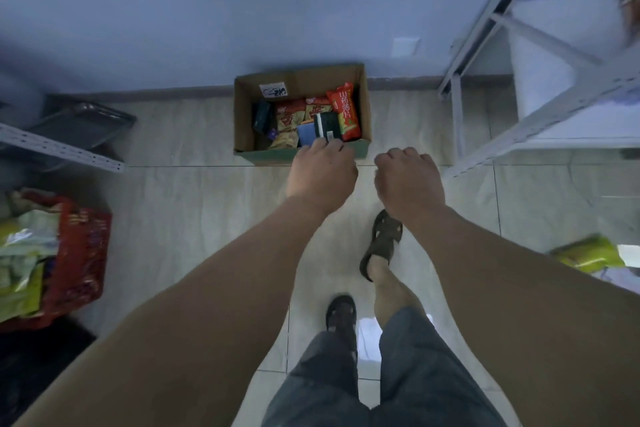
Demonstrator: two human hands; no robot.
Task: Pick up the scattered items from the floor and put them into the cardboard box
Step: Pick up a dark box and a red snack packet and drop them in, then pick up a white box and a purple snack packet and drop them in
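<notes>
Cardboard box [364,104] (snack packets inside) sits just beyond both hands; left hand [320,175] and right hand [408,180] curled, empty.

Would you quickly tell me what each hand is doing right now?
Left hand: over the box edge, grip hidden; cannot tell.
Right hand: curled, nothing visible in it.

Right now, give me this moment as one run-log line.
left hand: over cardboard box near rim, grip unclear | right hand: curled, contents hidden | box: snack packets inside
</notes>
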